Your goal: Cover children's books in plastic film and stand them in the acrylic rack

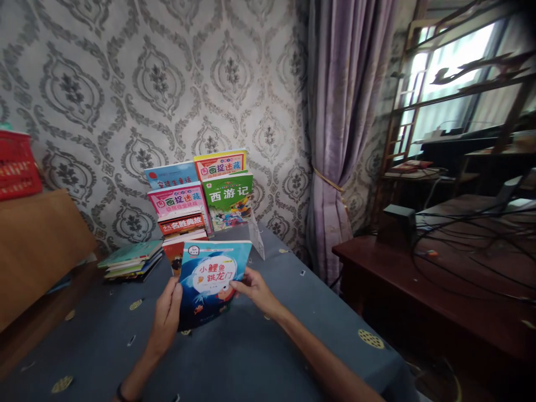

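Observation:
A blue picture book (pixel 209 312) with a white title patch is held upright between my two hands, its front cover facing me. My left hand (pixel 167 307) is closed on its left edge, thumb on the cover. At the right edge, my right hand (pixel 255 290) pinches it with the thumb in front. Just behind the book stands a rack of books, including a red-orange one (pixel 182 224), a pink one (pixel 175 200), a pale blue one (pixel 170 174), a green one (pixel 230 195) and a yellow-edged one (pixel 221 162).
A pile of thin books (pixel 132 259) lies left of the rack on the dark patterned tablecloth (pixel 318 340). Farther left are a cardboard box (pixel 42 245) and a red basket (pixel 19 167). Purple curtain (pixel 343 111) hangs at right, beside a dark red desk (pixel 452 279) with tangled cables.

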A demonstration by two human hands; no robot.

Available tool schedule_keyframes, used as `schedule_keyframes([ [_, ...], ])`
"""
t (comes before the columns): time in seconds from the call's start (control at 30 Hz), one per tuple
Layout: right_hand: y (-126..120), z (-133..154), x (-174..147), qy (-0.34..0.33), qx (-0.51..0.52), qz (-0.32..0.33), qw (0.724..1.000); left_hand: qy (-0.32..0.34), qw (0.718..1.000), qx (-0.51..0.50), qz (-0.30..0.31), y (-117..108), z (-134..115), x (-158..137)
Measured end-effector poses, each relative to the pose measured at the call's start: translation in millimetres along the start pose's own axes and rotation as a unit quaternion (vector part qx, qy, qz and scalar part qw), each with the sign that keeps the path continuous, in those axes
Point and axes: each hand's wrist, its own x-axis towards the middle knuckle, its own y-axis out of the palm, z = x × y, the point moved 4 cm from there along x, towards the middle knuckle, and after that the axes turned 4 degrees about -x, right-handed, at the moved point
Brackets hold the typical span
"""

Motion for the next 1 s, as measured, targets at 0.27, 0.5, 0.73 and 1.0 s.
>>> schedule_keyframes([
  [0.27,-9.1,-1.2,-11.4,0.004,0.007,-0.002,1.0,0.165,0.981,0.054,0.09,10.6,-77.2,105.7],
  [0.5,-8.9,1.1,-15.6,0.011,0.016,-0.008,1.0,0.348,0.82,0.448,0.076,58.8,-131.2,205.9],
  [0.73,1.2,8.7,-23.0,0.032,0.017,0.055,0.998,0.294,0.778,0.547,0.099,87.2,-130.8,235.9],
  [1.0,4.9,18.0,-23.7,0.022,0.038,0.074,0.996,0.256,0.788,0.548,0.116,92.4,-123.3,253.0],
])
